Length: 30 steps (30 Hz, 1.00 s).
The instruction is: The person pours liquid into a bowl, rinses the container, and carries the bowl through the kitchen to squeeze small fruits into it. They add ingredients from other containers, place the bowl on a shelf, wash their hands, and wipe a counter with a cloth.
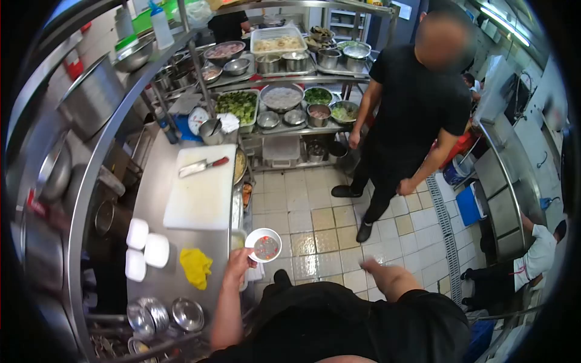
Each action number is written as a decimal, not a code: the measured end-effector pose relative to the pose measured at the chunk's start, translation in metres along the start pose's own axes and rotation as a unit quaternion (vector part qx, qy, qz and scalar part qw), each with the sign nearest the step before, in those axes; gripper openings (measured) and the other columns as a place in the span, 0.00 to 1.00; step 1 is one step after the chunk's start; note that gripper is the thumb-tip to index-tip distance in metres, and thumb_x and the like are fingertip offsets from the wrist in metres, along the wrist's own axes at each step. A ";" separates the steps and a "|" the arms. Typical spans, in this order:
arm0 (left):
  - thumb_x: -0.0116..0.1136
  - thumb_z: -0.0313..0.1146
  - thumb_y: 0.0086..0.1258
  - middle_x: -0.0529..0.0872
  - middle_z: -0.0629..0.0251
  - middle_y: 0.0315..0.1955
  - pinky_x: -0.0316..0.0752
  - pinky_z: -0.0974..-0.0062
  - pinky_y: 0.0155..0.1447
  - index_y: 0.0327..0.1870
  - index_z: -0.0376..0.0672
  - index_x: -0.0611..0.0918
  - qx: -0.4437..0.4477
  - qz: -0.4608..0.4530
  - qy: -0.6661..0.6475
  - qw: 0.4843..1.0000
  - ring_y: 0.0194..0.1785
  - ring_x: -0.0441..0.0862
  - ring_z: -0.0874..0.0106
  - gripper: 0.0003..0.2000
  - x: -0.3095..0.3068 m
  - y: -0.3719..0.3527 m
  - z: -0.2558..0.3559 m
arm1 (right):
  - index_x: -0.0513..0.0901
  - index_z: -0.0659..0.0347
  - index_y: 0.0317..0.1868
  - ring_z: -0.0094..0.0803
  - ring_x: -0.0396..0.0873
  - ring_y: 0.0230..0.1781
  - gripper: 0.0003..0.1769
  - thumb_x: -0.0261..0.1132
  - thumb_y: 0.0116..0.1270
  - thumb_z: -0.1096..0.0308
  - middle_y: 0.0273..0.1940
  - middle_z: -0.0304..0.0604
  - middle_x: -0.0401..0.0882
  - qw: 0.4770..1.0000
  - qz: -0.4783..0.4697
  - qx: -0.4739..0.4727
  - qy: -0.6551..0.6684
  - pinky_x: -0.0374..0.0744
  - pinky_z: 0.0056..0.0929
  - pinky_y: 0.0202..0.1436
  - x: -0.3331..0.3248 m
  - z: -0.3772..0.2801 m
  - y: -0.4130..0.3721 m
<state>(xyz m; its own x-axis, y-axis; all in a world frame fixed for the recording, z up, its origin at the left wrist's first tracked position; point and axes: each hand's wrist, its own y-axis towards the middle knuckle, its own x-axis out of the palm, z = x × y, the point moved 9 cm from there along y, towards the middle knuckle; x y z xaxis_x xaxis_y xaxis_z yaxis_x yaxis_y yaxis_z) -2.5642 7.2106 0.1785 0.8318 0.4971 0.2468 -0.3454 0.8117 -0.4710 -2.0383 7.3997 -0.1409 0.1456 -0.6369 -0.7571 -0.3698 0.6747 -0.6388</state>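
My left hand [241,264] grips the rim of a small white bowl [277,255], held just past the counter's edge. Inside the bowl is a greyish liquid with red pieces [266,247] floating in it. My right hand [374,268] hangs over the tiled floor, away from any object; its fingers are too small and smeared to read. Left of the bowl, a bunched yellow cloth [195,268] lies on the steel counter [160,242]. Several white lidded containers [157,250] sit beyond the cloth. A cleaver with a red handle [204,166] rests on a white cutting board [200,199].
A person in black [417,103] stands ahead to the right. Another person in a white top [538,257] is at the far right. Food bowls and trays fill the rack [290,78] ahead. Metal bowls [188,314] stand at the counter's near end. A drain grate [445,236] crosses the floor.
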 end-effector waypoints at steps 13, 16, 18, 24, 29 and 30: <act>0.56 0.45 0.63 0.86 0.65 0.31 0.72 0.76 0.23 0.40 0.45 0.82 0.166 -0.084 0.177 0.966 0.24 0.81 0.73 0.14 0.171 0.271 0.453 | 0.85 0.61 0.48 0.45 0.82 0.37 0.18 0.63 0.66 0.56 0.39 0.50 0.85 0.857 -0.042 0.301 0.415 0.79 0.40 0.44 -0.010 0.003 -0.100; 0.54 0.45 0.64 0.86 0.68 0.29 0.70 0.79 0.22 0.41 0.44 0.82 0.172 -0.174 0.182 0.952 0.23 0.80 0.76 0.14 0.266 0.282 0.548 | 0.85 0.61 0.48 0.44 0.82 0.36 0.18 0.63 0.66 0.57 0.38 0.48 0.85 0.880 -0.035 0.266 0.392 0.79 0.40 0.43 -0.040 0.015 -0.043; 0.53 0.45 0.65 0.86 0.70 0.28 0.70 0.81 0.21 0.41 0.44 0.82 0.216 -0.192 0.196 0.937 0.23 0.80 0.78 0.14 0.310 0.303 0.601 | 0.85 0.61 0.48 0.43 0.81 0.35 0.18 0.63 0.66 0.57 0.37 0.48 0.85 0.903 -0.035 0.232 0.360 0.79 0.39 0.42 -0.059 0.027 -0.002; 0.53 0.46 0.67 0.84 0.69 0.25 0.75 0.83 0.22 0.41 0.43 0.80 0.304 -0.214 0.191 0.908 0.21 0.79 0.81 0.15 0.439 0.385 0.727 | 0.85 0.61 0.47 0.39 0.80 0.32 0.17 0.63 0.67 0.58 0.34 0.44 0.85 0.875 -0.018 0.225 0.427 0.78 0.37 0.39 -0.156 0.077 0.124; 0.51 0.45 0.67 0.86 0.58 0.24 0.74 0.86 0.21 0.43 0.34 0.79 0.309 -0.186 0.288 0.887 0.17 0.76 0.80 0.19 0.529 0.442 0.784 | 0.85 0.61 0.37 0.24 0.78 0.29 0.12 0.64 0.67 0.59 0.28 0.37 0.81 0.758 0.256 0.193 0.568 0.74 0.27 0.31 -0.305 0.097 0.213; 0.50 0.44 0.67 0.86 0.57 0.25 0.75 0.86 0.21 0.44 0.34 0.79 0.321 -0.184 0.290 0.883 0.18 0.77 0.80 0.19 0.542 0.454 0.792 | 0.85 0.61 0.38 0.24 0.79 0.30 0.12 0.64 0.68 0.61 0.29 0.37 0.82 0.731 0.241 0.212 0.602 0.75 0.27 0.31 -0.330 0.091 0.213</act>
<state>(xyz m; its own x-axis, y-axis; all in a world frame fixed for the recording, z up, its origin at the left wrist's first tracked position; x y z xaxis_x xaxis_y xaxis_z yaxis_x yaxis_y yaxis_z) -2.6140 8.0916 0.7696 0.9570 0.0747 -0.2803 -0.0259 0.9844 0.1738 -2.0819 7.7873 -0.0392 -0.9160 0.0188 -0.4008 0.2425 0.8218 -0.5156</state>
